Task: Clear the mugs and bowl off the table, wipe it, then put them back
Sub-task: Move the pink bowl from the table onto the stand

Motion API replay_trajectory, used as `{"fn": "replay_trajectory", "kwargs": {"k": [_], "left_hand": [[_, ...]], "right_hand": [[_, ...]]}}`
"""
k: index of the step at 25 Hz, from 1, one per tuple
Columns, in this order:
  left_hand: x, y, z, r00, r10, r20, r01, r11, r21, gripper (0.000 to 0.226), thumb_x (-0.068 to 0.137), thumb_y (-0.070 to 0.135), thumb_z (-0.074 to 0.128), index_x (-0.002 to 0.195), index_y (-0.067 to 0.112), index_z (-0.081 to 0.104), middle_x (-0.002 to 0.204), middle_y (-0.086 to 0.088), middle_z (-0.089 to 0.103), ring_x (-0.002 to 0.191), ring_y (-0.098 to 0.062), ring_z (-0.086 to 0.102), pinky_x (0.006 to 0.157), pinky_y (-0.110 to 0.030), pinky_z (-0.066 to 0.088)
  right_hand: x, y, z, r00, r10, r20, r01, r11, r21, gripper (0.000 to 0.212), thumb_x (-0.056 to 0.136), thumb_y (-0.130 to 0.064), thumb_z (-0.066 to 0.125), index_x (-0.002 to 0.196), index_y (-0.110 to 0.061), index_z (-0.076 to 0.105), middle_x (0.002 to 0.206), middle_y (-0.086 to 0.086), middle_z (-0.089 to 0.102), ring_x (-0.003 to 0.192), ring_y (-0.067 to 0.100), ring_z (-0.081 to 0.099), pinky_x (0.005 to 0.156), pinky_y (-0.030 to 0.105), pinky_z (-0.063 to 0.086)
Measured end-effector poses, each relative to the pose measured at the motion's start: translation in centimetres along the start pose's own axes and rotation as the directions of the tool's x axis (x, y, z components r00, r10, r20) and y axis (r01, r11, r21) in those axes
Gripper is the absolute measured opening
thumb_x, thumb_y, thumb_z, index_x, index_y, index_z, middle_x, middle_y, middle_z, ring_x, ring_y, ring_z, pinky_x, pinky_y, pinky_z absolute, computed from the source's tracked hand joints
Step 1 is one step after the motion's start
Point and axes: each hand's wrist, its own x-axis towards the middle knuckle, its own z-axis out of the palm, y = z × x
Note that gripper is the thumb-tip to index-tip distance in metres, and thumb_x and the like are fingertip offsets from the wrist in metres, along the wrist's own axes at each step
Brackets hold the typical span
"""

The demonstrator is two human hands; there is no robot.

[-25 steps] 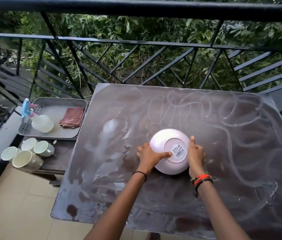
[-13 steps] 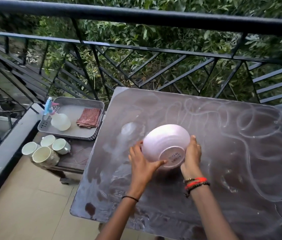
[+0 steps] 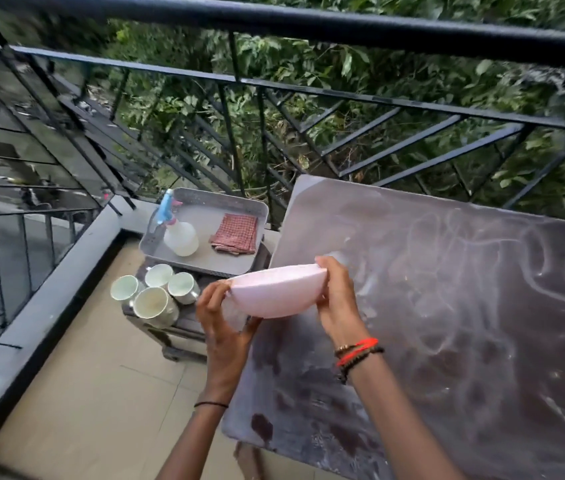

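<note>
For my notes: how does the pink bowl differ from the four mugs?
The bowl is pink and wide; the mugs are pale and narrower. The bowl is held up by the left hand and right hand; the mugs stand on the low side table. Neither rests on the big table.

Grey tray (image 3: 211, 218) on low dark stand (image 3: 184, 336), holds spray bottle (image 3: 180, 237) and folded red checked cloth (image 3: 236, 233), apart. Black metal railing (image 3: 309, 26) behind, green foliage (image 3: 343, 67) beyond. Beige tiled floor (image 3: 101, 393).
</note>
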Motion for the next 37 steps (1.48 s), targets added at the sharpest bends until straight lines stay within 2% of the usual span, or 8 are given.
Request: {"fn": "replay_trajectory", "kwargs": {"k": [5, 8, 13, 17, 20, 25, 28, 37], "left_hand": [[1.9, -4.3, -3.0, 0.972, -0.231, 0.047, 0.234, 0.969, -0.078, 0.074, 0.083, 0.006, 0.072, 0.144, 0.022, 0.033, 0.149, -0.001, 0.034, 0.14, 0.005, 0.026, 0.115, -0.013, 0.023], [2.3, -7.3, -3.8, 0.917, -0.393, 0.075, 0.399, 0.912, -0.096, 0.077, 0.088, 0.003, 0.068, 0.152, 0.019, 0.027, 0.156, 0.0, 0.03, 0.143, 0.0, 0.024, 0.112, -0.005, 0.018], [2.3, -13.1, -5.0, 0.767, -0.606, 0.213, 0.641, 0.738, -0.21, 0.059, 0.092, -0.012, 0.047, 0.147, 0.01, 0.043, 0.145, 0.0, 0.052, 0.136, -0.013, 0.045, 0.11, -0.018, 0.036], [1.1, -16.0, -5.6, 0.603, -0.749, 0.274, 0.79, 0.512, -0.338, 0.034, 0.101, 0.006, 0.048, 0.133, 0.014, 0.059, 0.128, 0.012, 0.066, 0.114, -0.001, 0.061, 0.104, -0.03, 0.047], [0.2, -17.8, -5.2, 0.578, -0.76, 0.297, 0.812, 0.503, -0.296, 0.039, 0.098, 0.007, 0.055, 0.135, 0.021, 0.057, 0.132, -0.002, 0.065, 0.12, -0.016, 0.059, 0.109, -0.043, 0.044], [-1.0, -20.8, -4.3, 0.494, -0.812, 0.311, 0.867, 0.437, -0.239, 0.054, 0.094, -0.004, 0.051, 0.144, 0.017, 0.048, 0.138, -0.017, 0.058, 0.115, -0.02, 0.057, 0.111, -0.05, 0.041], [-1.8, -21.9, -3.6, 0.455, -0.835, 0.311, 0.888, 0.397, -0.234, 0.057, 0.093, -0.005, 0.051, 0.145, 0.017, 0.047, 0.14, -0.017, 0.056, 0.128, -0.029, 0.054, 0.11, -0.052, 0.041], [-2.3, -22.8, -1.8, 0.418, -0.859, 0.296, 0.9, 0.347, -0.263, 0.06, 0.091, -0.015, 0.048, 0.146, 0.01, 0.041, 0.142, -0.006, 0.052, 0.124, -0.017, 0.053, 0.103, -0.029, 0.043]], "right_hand": [[2.1, 3.3, 4.9, 0.985, 0.095, 0.147, -0.037, 0.934, -0.355, 0.029, 0.078, 0.008, 0.037, 0.066, -0.011, 0.056, 0.054, 0.001, 0.047, 0.054, 0.015, 0.041, 0.046, 0.019, 0.026], [3.6, 5.8, 7.4, 0.968, 0.114, 0.223, 0.029, 0.834, -0.551, 0.043, 0.072, 0.012, 0.032, 0.099, 0.003, 0.064, 0.085, 0.016, 0.063, 0.078, 0.027, 0.058, 0.055, 0.026, 0.039], [5.4, 8.5, 10.3, 0.942, 0.109, 0.317, 0.145, 0.72, -0.678, 0.056, 0.062, 0.001, 0.035, 0.113, 0.0, 0.058, 0.106, 0.02, 0.064, 0.097, 0.031, 0.062, 0.07, 0.034, 0.052], [7.2, 11.1, 11.1, 0.931, 0.133, 0.341, 0.191, 0.618, -0.763, 0.06, 0.063, 0.0, 0.04, 0.122, -0.002, 0.053, 0.116, 0.017, 0.061, 0.109, 0.029, 0.058, 0.085, 0.037, 0.052], [8.3, 12.6, 11.5, 0.932, 0.139, 0.335, 0.237, 0.468, -0.851, 0.056, 0.075, 0.013, 0.041, 0.129, -0.003, 0.045, 0.124, 0.017, 0.053, 0.117, 0.031, 0.05, 0.095, 0.037, 0.045], [10.2, 15.3, 11.7, 0.949, 0.173, 0.264, 0.249, 0.107, -0.963, 0.042, 0.083, 0.008, 0.043, 0.124, 0.004, 0.04, 0.127, 0.027, 0.05, 0.117, 0.039, 0.049, 0.086, 0.032, 0.041], [11.1, 16.9, 11.7, 0.962, 0.199, 0.185, 0.198, -0.048, -0.979, 0.036, 0.088, 0.007, 0.04, 0.124, 0.01, 0.036, 0.128, 0.032, 0.048, 0.121, 0.043, 0.047, 0.09, 0.037, 0.041], [13.8, 19.7, 11.4, 0.967, 0.255, 0.02, 0.061, -0.154, -0.986, 0.039, 0.095, 0.0, 0.036, 0.132, 0.011, 0.031, 0.14, 0.027, 0.039, 0.129, 0.04, 0.041, 0.101, 0.039, 0.036]]}}
